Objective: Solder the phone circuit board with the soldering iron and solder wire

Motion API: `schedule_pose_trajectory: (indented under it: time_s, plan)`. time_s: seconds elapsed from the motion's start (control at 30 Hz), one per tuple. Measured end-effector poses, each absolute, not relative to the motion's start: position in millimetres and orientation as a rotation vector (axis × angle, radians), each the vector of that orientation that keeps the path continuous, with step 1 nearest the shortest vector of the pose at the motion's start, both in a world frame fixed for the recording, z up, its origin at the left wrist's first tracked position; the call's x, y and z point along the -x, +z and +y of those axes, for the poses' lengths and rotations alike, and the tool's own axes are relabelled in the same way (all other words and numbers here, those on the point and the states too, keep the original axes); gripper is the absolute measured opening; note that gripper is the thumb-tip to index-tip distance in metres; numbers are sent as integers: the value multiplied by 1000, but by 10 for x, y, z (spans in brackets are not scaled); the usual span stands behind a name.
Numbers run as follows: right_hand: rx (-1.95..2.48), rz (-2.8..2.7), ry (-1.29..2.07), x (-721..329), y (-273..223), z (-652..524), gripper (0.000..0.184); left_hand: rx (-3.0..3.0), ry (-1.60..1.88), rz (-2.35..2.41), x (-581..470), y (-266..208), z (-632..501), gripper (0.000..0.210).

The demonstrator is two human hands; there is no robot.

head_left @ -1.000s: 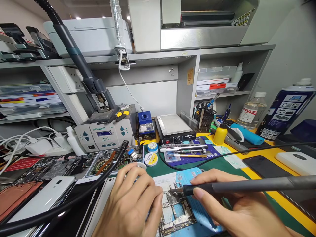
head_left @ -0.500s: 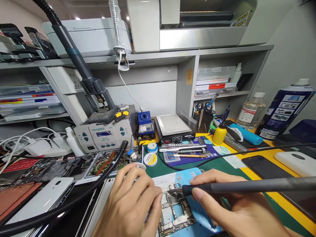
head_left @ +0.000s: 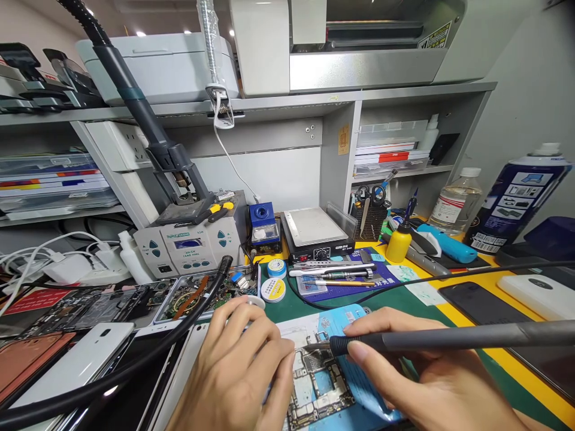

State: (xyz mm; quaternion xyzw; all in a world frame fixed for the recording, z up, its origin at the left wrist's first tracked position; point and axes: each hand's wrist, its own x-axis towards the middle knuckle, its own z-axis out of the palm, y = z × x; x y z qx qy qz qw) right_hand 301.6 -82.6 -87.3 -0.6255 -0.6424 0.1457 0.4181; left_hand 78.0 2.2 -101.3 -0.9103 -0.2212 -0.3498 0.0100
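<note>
My right hand [head_left: 431,371] grips a soldering iron [head_left: 404,339] by its dark handle, held almost level. Its tip lies on or just over the upper part of a phone logic board [head_left: 330,389]. The board rests on a light blue and white printed pad [head_left: 359,383]. My left hand [head_left: 238,365] is closed at the board's left side, thumb and forefinger pinched near the iron's tip. Whatever they pinch is hidden by the fingers. A white round rim [head_left: 257,301] shows just behind the knuckles.
A black hose [head_left: 148,359] crosses phones on the left. Behind are a hot-air station [head_left: 193,239], a soldering station [head_left: 265,227], a hot plate [head_left: 318,230], tweezers [head_left: 335,266] and flux tins [head_left: 273,290]. A yellow bottle [head_left: 399,244] and a dark phone [head_left: 476,311] lie to the right.
Hardly anything differs. The soldering iron and my right hand have shifted very slightly left; my left hand keeps its place.
</note>
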Motion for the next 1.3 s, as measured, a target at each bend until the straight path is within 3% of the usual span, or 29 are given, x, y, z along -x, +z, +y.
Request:
schedule_pose_trajectory:
  time_s: [1.3]
  plan:
    - [1565,-1601,334,-3030,-909,-873,18,2820,-1106,-674,-772,-1009,27,14]
